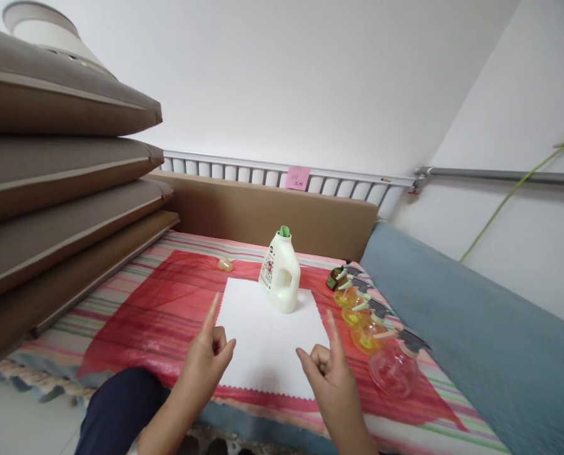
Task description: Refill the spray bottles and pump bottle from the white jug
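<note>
My left hand (pixel 208 360) and my right hand (pixel 331 373) hover over the near edge of a white cloth (pixel 270 335), each with the index finger pointing forward and the other fingers curled in. Neither hand holds anything. A white detergent bottle (pixel 280 272) with a green spout stands upright at the far right corner of the cloth. Its loose cap (pixel 225 264) lies to the left on the red sheet (pixel 168 303).
A row of small clear containers (pixel 364 322) with yellow liquid lies to the right of the cloth, the nearest one (pixel 394 370) clear pink. Stacked brown cushions (pixel 59 189) rise on the left. A blue-grey cushion (pixel 456 322) borders the right.
</note>
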Available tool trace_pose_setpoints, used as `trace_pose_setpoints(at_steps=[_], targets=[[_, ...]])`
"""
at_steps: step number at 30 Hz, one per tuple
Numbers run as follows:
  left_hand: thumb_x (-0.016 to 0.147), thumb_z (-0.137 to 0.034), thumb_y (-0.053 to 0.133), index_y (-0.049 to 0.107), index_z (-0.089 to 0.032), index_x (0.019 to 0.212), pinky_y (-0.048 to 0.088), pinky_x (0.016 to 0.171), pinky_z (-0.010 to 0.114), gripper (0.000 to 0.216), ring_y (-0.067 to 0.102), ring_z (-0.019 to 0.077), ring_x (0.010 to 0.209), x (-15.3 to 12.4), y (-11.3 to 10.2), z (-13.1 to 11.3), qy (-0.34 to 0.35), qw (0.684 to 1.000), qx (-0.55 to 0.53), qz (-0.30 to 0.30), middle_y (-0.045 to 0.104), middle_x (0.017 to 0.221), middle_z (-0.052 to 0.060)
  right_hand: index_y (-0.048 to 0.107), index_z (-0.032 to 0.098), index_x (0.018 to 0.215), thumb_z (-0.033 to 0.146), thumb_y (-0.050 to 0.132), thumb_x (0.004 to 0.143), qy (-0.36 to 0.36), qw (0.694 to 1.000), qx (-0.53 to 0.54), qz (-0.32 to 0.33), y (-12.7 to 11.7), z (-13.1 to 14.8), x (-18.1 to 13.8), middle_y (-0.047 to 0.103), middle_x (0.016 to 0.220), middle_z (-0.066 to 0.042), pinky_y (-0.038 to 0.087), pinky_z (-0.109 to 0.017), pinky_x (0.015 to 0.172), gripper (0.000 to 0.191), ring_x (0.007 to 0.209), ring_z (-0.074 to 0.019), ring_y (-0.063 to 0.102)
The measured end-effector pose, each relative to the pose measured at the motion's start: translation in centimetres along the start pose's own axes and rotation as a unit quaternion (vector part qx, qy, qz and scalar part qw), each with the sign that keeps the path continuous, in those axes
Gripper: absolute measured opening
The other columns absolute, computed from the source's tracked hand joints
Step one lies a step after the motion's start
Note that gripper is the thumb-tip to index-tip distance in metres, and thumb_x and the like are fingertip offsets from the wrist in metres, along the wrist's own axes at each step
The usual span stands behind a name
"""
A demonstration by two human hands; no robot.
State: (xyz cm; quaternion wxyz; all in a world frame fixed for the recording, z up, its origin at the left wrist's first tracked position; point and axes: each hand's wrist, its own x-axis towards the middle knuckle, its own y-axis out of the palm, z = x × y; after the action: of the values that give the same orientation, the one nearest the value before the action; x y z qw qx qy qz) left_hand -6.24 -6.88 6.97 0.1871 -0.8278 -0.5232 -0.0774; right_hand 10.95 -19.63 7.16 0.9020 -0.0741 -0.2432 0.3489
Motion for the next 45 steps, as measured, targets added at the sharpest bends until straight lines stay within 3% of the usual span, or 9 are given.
trace_pose_setpoints(at_steps=[15,27,40,42,45], targets=[[0.082,-0.030,0.052,0.008,-0.018,0.144,0.029,0.051,0.022,0.077,0.034,0.0099,0.049,0.1,0.1,0.4,0.001,0.998,-0.057,0.007,0.034,0.053,-0.010,0.013,0.014,0.143,0.037,0.051,0.082,0.007,1.000,0.001,0.007,-0.1,0.6,0.2,0.030,0.050,0.011,0.030,-0.022,0.048,0.076,0.046,-0.0113,0.032],[0.081,-0.030,0.054,0.009,-0.021,0.144,0.030,0.052,0.022,0.078,0.035,0.0096,0.050,0.1,0.2,0.3,0.025,0.999,-0.025,0.006,0.034,0.054,-0.010,0.015,0.015,0.144,0.033,0.051,0.082,-0.011,1.000,0.000,0.024,0.0,0.9,0.0,0.032,0.051,0.011,0.032,-0.021,0.048,0.074,0.046,-0.0108,0.034],[0.076,-0.038,0.060,0.031,-0.022,0.138,0.033,0.051,0.022,0.070,0.037,0.0101,0.050,0.1,0.4,0.9,0.015,0.997,-0.070,-0.009,0.036,0.054,-0.009,0.016,0.013,0.142,0.034,0.047,0.085,-0.015,0.999,0.005,0.044,0.1,0.0,0.1,0.032,0.053,0.010,0.032,-0.022,0.051,0.068,0.049,-0.0107,0.036],[0.076,-0.040,0.060,0.042,-0.021,0.131,0.036,0.053,0.023,0.061,0.039,0.0104,0.051,0.2,0.3,1.1,0.009,0.997,-0.070,-0.016,0.037,0.056,-0.008,0.022,0.013,0.141,0.037,0.046,0.086,-0.009,0.999,0.009,0.049,0.0,-0.3,0.3,0.032,0.054,0.010,0.033,-0.022,0.051,0.064,0.049,-0.0107,0.037],[0.075,-0.046,0.058,0.059,-0.019,0.106,0.042,0.056,0.025,0.041,0.041,0.0103,0.049,0.4,0.1,1.0,-0.026,0.997,-0.067,-0.019,0.041,0.056,-0.007,0.041,0.015,0.131,0.043,0.044,0.087,0.003,0.998,0.010,0.069,-0.5,-0.2,0.7,0.034,0.056,0.008,0.036,-0.022,0.052,0.052,0.051,-0.0107,0.040]])
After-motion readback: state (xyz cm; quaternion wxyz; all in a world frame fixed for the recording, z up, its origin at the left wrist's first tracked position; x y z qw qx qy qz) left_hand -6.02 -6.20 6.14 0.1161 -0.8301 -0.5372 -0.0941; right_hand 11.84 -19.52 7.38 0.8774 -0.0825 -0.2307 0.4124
